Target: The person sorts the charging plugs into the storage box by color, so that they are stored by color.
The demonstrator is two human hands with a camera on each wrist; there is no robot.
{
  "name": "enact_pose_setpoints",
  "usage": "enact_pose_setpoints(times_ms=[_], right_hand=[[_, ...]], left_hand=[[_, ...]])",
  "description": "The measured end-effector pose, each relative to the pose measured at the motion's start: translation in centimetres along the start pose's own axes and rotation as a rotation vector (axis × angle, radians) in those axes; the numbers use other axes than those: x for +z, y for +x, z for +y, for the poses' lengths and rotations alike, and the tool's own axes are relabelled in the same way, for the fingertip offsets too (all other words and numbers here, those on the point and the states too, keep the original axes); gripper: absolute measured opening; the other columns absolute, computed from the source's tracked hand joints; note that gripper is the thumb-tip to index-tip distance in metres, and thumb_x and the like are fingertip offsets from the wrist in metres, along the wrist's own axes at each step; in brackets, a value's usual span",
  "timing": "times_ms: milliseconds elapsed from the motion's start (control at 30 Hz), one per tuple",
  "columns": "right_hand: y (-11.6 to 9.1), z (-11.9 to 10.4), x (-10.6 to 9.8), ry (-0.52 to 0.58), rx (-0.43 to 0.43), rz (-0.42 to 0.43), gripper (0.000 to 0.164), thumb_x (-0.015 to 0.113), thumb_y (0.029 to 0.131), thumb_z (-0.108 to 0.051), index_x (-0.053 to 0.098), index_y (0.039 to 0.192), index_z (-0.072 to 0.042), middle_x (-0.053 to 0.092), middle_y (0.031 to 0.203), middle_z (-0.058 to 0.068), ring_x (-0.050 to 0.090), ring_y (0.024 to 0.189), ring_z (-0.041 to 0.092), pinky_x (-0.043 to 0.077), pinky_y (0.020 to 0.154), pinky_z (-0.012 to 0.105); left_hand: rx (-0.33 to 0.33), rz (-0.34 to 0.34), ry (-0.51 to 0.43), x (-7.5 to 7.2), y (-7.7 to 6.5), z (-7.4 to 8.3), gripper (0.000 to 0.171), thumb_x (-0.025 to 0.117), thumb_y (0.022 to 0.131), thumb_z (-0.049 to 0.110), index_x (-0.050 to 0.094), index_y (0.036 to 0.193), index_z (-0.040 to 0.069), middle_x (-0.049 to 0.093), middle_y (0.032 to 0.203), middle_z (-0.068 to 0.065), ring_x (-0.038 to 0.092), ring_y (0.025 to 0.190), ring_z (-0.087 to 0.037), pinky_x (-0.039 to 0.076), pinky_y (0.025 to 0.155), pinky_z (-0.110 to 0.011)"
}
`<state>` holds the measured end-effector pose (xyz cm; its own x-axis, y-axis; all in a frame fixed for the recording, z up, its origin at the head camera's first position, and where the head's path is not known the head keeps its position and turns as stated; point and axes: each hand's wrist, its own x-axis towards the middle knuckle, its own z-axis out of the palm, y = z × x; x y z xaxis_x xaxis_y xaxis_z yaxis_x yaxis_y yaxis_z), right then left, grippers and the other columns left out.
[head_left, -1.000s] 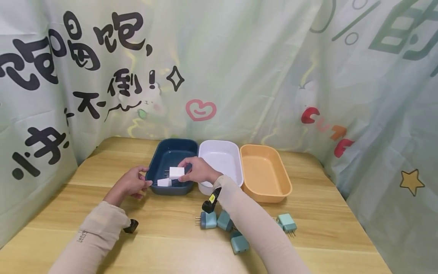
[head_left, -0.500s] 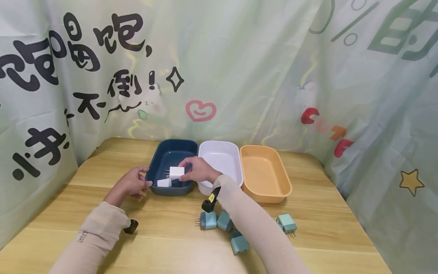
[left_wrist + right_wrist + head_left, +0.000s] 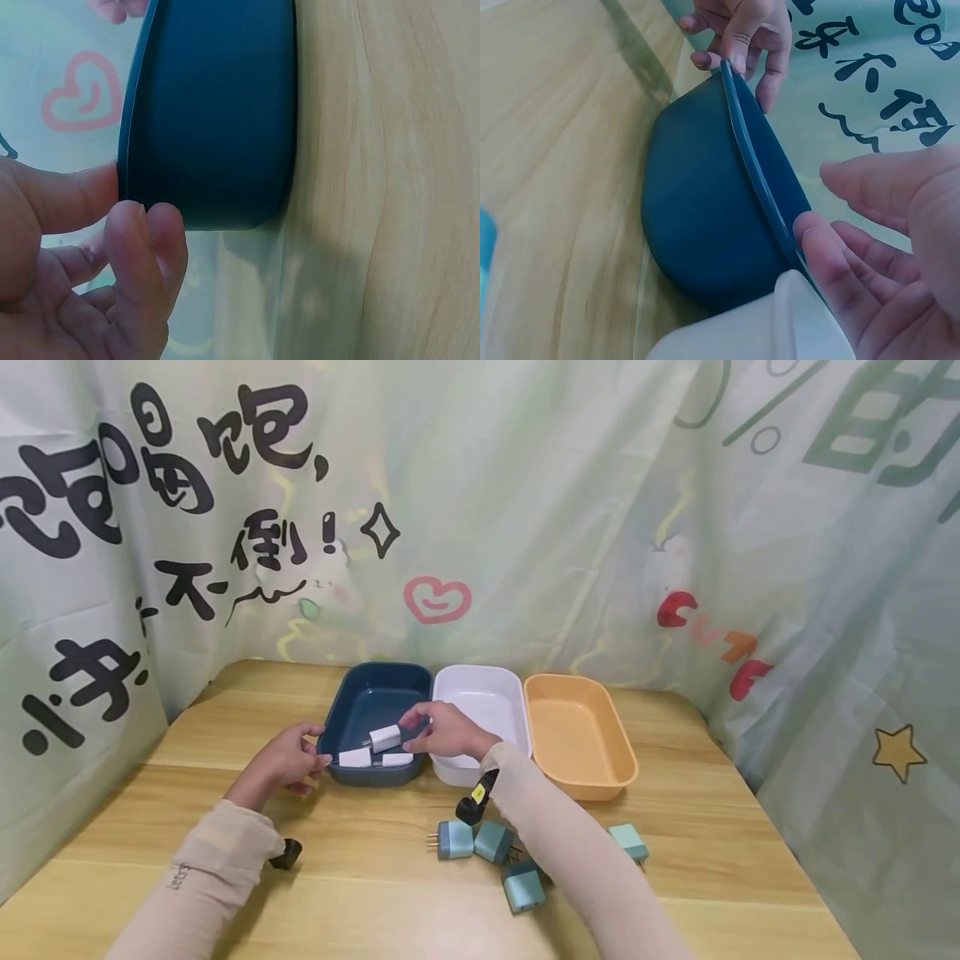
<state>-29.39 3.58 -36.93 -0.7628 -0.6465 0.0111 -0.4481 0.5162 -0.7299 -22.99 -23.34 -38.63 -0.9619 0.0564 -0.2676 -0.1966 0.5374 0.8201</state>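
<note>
In the head view my left hand (image 3: 288,760) grips the near left corner of a dark blue tray (image 3: 341,697); its thumb and a finger meet the rim in the left wrist view. My right hand (image 3: 448,731) is over the tray's right side. Its thumb and fingers stand apart, and nothing lies between them in the right wrist view. Just left of those fingertips a white plug charger (image 3: 385,738) is tilted, prongs to the left. Two more white pieces, a left one (image 3: 356,758) and a right one (image 3: 397,760), lie along the tray's near side.
A white tray (image 3: 517,706) and an orange tray (image 3: 626,747) stand in a row right of the blue one. Several blue-green plug chargers (image 3: 455,840) lie on the wooden table (image 3: 360,877), partly behind my right forearm. A printed curtain (image 3: 525,527) closes off the back.
The right hand has let go of the white charger and drawn slightly right. The charger has tipped, and another white piece beneath shows more. The left hand stays at the rim.
</note>
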Motion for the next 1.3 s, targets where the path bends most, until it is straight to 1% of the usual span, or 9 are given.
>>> enact_pose_setpoints(times_ms=[67,167,300,400,533,633,800,1033,1300], right_hand=[[-0.4,0.1,-0.2,-0.004,-0.010,0.004,0.038,0.075,0.086,-0.013,0.063,0.119,0.000,0.062,0.113,0.015,0.067,0.085,0.016,0.053,0.077,0.024],[-1.3,0.2,-0.4,-0.009,-0.015,0.015,0.035,0.073,0.087,-0.014,0.063,0.119,-0.004,0.062,0.115,0.014,0.066,0.087,0.014,0.053,0.081,0.024],[-2.9,0.4,-0.7,0.031,-0.013,0.023,0.032,0.072,0.088,-0.012,0.064,0.119,-0.007,0.062,0.117,0.014,0.066,0.086,0.013,0.053,0.080,0.025],[-4.2,0.5,-0.9,0.068,-0.030,0.019,0.034,0.071,0.088,-0.009,0.062,0.120,-0.002,0.061,0.116,0.016,0.067,0.083,0.013,0.054,0.078,0.025],[-5.8,0.8,-1.1,0.103,-0.078,0.032,0.032,0.071,0.086,-0.006,0.062,0.116,0.002,0.061,0.111,0.016,0.067,0.079,0.013,0.054,0.077,0.024],[-7.0,1.0,-1.3,0.120,-0.100,0.042,0.029,0.071,0.086,-0.004,0.062,0.112,0.002,0.061,0.107,0.014,0.067,0.077,0.014,0.054,0.076,0.025],[-9.0,1.5,-1.5,0.111,-0.093,0.041,0.029,0.071,0.087,-0.005,0.062,0.113,0.000,0.061,0.108,0.011,0.067,0.079,0.014,0.054,0.076,0.026],[-11.6,2.5,-1.6,0.104,-0.121,0.008,0.029,0.071,0.087,-0.006,0.062,0.112,0.003,0.062,0.110,0.016,0.066,0.077,0.014,0.055,0.076,0.027],[-13.5,3.9,-1.4,0.063,-0.125,-0.033,0.032,0.071,0.087,-0.006,0.061,0.115,0.004,0.061,0.111,0.021,0.065,0.080,0.012,0.054,0.076,0.027]], left_hand=[[0.001,-0.001,0.003,0.0,0.0,0.0,0.063,0.061,0.094,0.003,0.026,0.146,-0.005,0.049,0.101,-0.020,0.058,0.081,-0.028,0.057,0.059,-0.037],[-0.007,0.007,0.003,-0.2,0.0,-0.1,0.063,0.061,0.094,0.003,0.027,0.146,-0.004,0.049,0.102,-0.020,0.058,0.082,-0.028,0.057,0.059,-0.037],[0.004,0.003,0.003,-0.2,0.0,-0.2,0.063,0.061,0.094,0.003,0.026,0.146,-0.005,0.049,0.102,-0.020,0.057,0.081,-0.028,0.057,0.059,-0.038],[0.011,-0.001,0.002,-0.3,-0.1,-0.2,0.063,0.061,0.094,0.003,0.026,0.146,-0.005,0.049,0.103,-0.021,0.057,0.081,-0.027,0.057,0.059,-0.038],[0.017,-0.004,0.000,-0.3,-0.2,0.0,0.063,0.061,0.094,0.004,0.025,0.146,-0.006,0.048,0.103,-0.021,0.057,0.081,-0.027,0.057,0.058,-0.038],[0.018,-0.006,0.002,-0.3,-0.2,0.1,0.064,0.061,0.094,0.004,0.025,0.146,-0.006,0.048,0.103,-0.021,0.057,0.080,-0.027,0.057,0.058,-0.038],[0.013,-0.005,0.008,-0.3,-0.2,0.0,0.063,0.061,0.094,0.004,0.026,0.146,-0.005,0.048,0.104,-0.021,0.057,0.081,-0.027,0.057,0.059,-0.037],[0.008,-0.004,0.016,-0.3,-0.1,0.1,0.064,0.061,0.094,0.005,0.026,0.146,-0.005,0.048,0.104,-0.021,0.057,0.081,-0.027,0.057,0.059,-0.037],[0.012,-0.015,0.006,-0.2,0.0,0.0,0.064,0.060,0.094,0.004,0.025,0.146,-0.005,0.048,0.104,-0.020,0.057,0.081,-0.027,0.057,0.059,-0.037]])
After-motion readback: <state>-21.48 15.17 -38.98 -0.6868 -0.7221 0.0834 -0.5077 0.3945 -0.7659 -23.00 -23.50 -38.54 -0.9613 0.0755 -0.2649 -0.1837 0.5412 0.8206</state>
